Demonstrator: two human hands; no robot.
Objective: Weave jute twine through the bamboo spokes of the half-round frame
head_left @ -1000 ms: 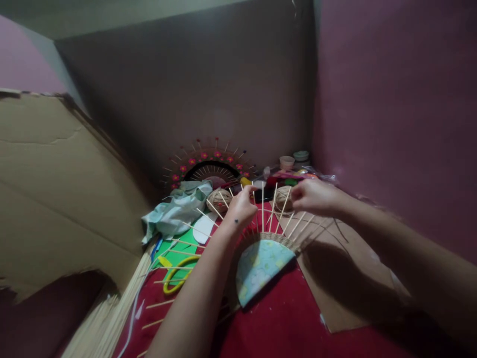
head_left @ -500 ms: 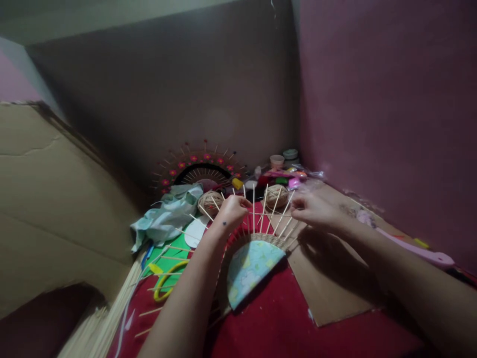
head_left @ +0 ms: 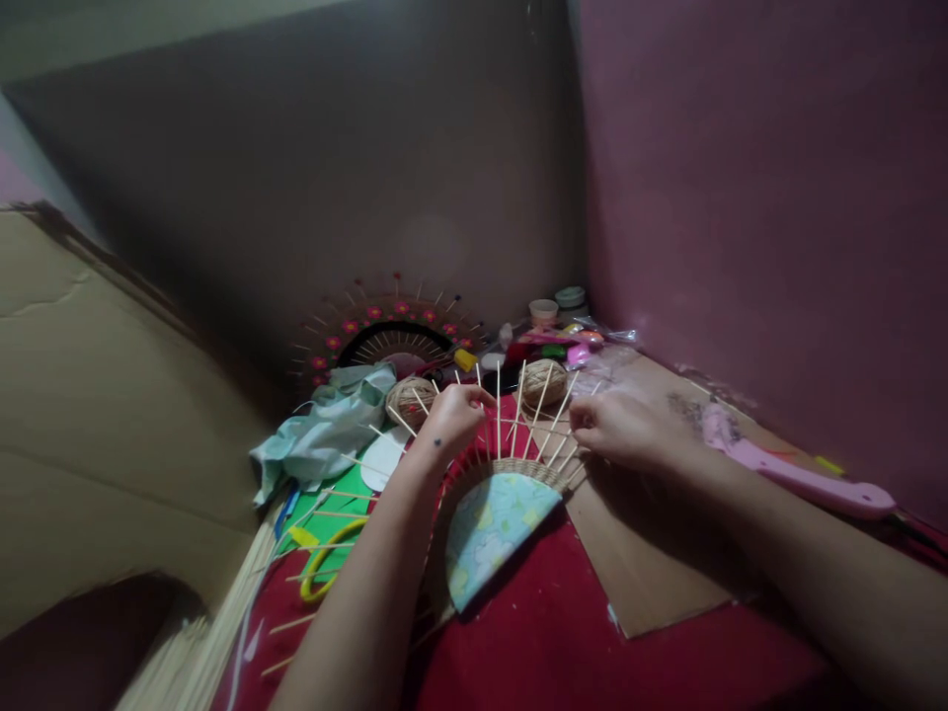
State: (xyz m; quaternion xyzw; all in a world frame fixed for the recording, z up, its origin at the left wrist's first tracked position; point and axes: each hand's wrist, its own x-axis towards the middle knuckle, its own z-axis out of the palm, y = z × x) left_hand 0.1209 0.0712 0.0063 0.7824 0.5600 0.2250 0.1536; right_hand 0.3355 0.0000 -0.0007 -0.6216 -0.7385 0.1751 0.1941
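A round pale-blue patterned disc (head_left: 493,523) lies on the red cloth (head_left: 548,642), with thin wooden sticks (head_left: 498,415) fanning out from its woven jute rim (head_left: 511,469). My left hand (head_left: 451,420) pinches among the upright sticks at the top left of the fan, apparently on a strand of twine. My right hand (head_left: 622,430) is closed at the sticks on the fan's right side; what it grips is too small to tell. Two balls of jute twine (head_left: 544,380) sit just beyond the sticks.
A finished stick-and-flower fan (head_left: 392,331) leans on the back wall. Crumpled light-green cloth (head_left: 326,434), green paper, a yellow ring (head_left: 322,568) and a bundle of long sticks (head_left: 199,642) lie left. Cardboard sheets stand left and lie right (head_left: 652,573). A pink tool (head_left: 800,479) lies by the right wall; small pots (head_left: 544,311) at the back.
My right hand has dropped from the stick tips down and left toward the rim on the fan's right side. My left hand stays at the sticks. The view has panned right.
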